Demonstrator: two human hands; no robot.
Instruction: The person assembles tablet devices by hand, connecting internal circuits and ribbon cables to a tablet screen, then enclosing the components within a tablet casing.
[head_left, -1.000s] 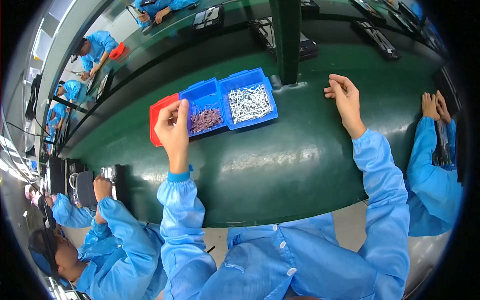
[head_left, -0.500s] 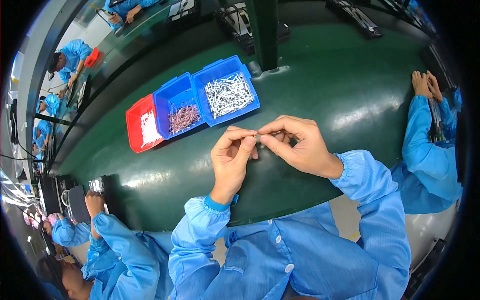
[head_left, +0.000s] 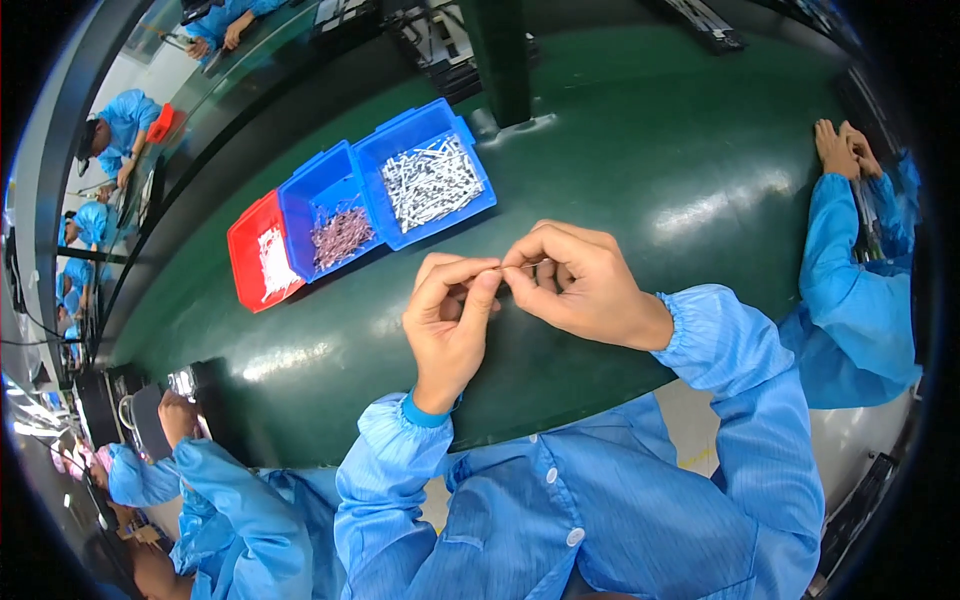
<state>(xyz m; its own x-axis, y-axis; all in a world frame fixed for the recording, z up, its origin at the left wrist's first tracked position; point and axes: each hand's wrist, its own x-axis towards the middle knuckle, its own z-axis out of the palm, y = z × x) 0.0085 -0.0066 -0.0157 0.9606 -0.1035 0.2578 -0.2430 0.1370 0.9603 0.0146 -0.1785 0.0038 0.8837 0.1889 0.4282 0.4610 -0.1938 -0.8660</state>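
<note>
Left hand (head_left: 447,322) and right hand (head_left: 592,288) pinch one thin piece (head_left: 529,267) (mostly hidden, its kind unclear).

thin sm. pc. (head_left: 500,268), approx. horiz., btwn fingers (head_left: 484,285)

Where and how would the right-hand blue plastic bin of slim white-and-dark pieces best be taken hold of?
I'd grip the right-hand blue bin by its right wall's rim, coming from the right and above: no bin adjoins that side, while the middle blue plastic bin sits against its left. It is open-topped and the pieces lie loose, so likely keep it level.
</note>
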